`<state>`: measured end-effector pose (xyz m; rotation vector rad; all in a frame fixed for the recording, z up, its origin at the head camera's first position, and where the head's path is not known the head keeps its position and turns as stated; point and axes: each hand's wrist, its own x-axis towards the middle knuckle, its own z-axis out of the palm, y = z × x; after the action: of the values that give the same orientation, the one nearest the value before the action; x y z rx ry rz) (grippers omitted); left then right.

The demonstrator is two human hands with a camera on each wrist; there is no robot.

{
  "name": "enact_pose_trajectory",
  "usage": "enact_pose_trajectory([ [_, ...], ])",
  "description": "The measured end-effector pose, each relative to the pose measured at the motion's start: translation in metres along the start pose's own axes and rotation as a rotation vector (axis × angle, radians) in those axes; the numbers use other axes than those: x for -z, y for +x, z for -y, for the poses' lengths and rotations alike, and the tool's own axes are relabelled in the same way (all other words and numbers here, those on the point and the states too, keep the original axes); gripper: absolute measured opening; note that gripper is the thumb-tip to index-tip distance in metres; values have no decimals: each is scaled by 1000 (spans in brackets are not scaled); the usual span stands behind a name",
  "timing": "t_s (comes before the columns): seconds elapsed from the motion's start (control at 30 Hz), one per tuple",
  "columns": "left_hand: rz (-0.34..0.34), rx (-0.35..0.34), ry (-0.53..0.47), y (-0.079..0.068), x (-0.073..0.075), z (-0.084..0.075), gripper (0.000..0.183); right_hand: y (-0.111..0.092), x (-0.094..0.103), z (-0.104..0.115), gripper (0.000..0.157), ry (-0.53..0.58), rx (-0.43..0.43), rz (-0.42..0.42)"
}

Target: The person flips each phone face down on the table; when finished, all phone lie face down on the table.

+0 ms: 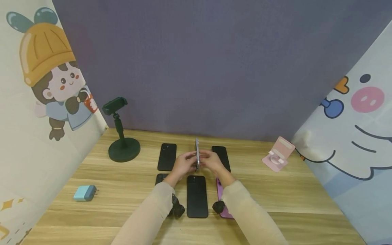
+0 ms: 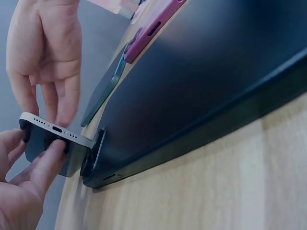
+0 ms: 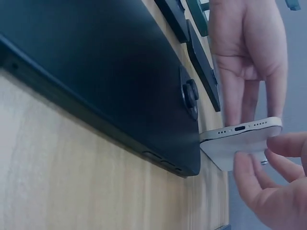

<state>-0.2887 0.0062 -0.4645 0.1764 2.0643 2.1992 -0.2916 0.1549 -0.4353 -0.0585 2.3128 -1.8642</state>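
Observation:
Between both hands is a phone (image 1: 197, 154) with a pale metal frame, turned on edge, its charging port end toward me. My left hand (image 1: 184, 164) holds it from the left, fingertips on its dark face (image 2: 36, 141). From the right, my right hand (image 1: 212, 160) holds it, with fingers at its whitish face (image 3: 235, 148). Whether its lower edge touches the table is unclear. Just in front lies a black phone (image 1: 197, 196), camera end away from me. A purple phone (image 1: 219, 189) lies partly under my right wrist, and another dark phone (image 1: 160, 177) partly under my left.
Behind the hands lie a black phone (image 1: 167, 156) on the left and another dark phone (image 1: 221, 157) on the right. A black phone stand (image 1: 124, 149) is at the back left, a pink folding stand (image 1: 278, 154) at the right. A blue charger plug (image 1: 84, 193) lies front left.

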Motion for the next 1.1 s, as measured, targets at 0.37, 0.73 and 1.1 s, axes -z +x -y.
enact_pose_trajectory([
  [0.37,23,-80,77,-7,14,-20,37,1,-6,-14,40,-148,-11,57],
  [0.73,-76,-132,509,2,27,-11,27,5,-8,-15,44,-248,-12,37],
  [1.1,-70,-48,744,3,29,-2,34,8,-11,-14,47,-509,10,-14],
])
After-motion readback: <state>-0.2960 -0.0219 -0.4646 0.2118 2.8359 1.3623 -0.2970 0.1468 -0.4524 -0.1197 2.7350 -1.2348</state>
